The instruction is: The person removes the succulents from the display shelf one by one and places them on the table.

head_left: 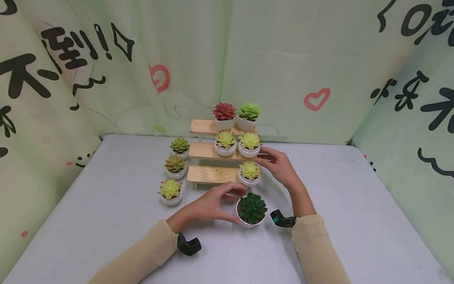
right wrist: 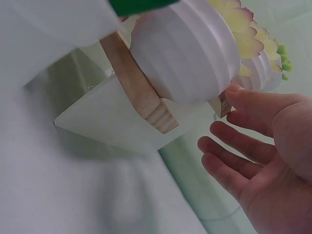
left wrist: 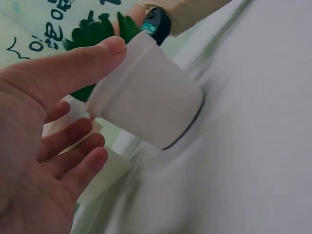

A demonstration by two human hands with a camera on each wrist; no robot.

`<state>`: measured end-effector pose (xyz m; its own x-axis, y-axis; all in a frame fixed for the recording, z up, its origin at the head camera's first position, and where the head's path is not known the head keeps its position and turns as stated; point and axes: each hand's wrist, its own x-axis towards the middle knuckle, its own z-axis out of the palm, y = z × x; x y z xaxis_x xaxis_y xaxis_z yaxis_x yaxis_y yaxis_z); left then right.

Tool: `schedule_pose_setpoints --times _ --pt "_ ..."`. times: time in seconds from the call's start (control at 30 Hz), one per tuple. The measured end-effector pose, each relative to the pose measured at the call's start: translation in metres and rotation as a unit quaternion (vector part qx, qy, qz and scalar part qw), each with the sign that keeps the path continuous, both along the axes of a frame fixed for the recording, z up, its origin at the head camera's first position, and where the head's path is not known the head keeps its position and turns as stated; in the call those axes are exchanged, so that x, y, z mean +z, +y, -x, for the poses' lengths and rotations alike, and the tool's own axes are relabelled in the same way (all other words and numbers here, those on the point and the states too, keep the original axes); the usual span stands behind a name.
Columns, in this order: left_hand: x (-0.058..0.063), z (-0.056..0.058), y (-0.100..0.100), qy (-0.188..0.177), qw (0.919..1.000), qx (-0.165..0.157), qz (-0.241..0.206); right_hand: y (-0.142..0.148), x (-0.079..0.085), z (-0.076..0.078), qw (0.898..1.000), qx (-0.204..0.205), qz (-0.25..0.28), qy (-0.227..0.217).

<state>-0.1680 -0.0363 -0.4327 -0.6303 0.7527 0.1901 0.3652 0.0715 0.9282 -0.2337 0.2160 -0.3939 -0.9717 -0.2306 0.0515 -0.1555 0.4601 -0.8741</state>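
A dark green succulent (head_left: 252, 208) stands in a white pot (left wrist: 146, 92) in front of a three-step wooden stand (head_left: 213, 174). My left hand (head_left: 218, 203) forms a loose C at the pot's left side. In the left wrist view, its thumb lies over the pot's rim while the other fingers are loosely bent beside it. My right hand (head_left: 280, 166) is at the stand's right end. Its thumb tip is right at the white pot (right wrist: 187, 53) of the yellow-green succulent (head_left: 250, 170) on the lowest step; its other fingers are relaxed, with nothing in them.
Two yellow-green succulents (head_left: 225, 140) sit on the middle step. A red succulent (head_left: 224, 112) and a bright green one (head_left: 249, 112) occupy the top. Three more potted succulents (head_left: 170, 189) line the stand's left side. A printed curtain (head_left: 276, 71) rises behind the table (head_left: 354, 221).
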Motion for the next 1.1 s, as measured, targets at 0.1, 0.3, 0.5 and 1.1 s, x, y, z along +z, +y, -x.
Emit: schedule_pose_setpoints --times 0.1,0.3,0.5,1.1 --pt "0.006 0.003 -0.004 0.016 0.9999 0.000 -0.005 0.000 -0.001 0.000 1.000 0.001 0.000 0.001" --pt "0.022 0.009 -0.011 0.052 0.9984 0.015 -0.014 0.001 -0.002 0.001 1.000 -0.002 -0.002 0.001" --pt "0.040 0.015 -0.017 0.061 0.9978 0.027 -0.004 0.000 -0.002 0.000 1.000 -0.002 -0.004 -0.003" --pt "0.077 0.030 -0.017 0.103 0.9918 0.056 -0.051 -0.001 0.001 -0.001 1.000 -0.001 0.001 -0.008"
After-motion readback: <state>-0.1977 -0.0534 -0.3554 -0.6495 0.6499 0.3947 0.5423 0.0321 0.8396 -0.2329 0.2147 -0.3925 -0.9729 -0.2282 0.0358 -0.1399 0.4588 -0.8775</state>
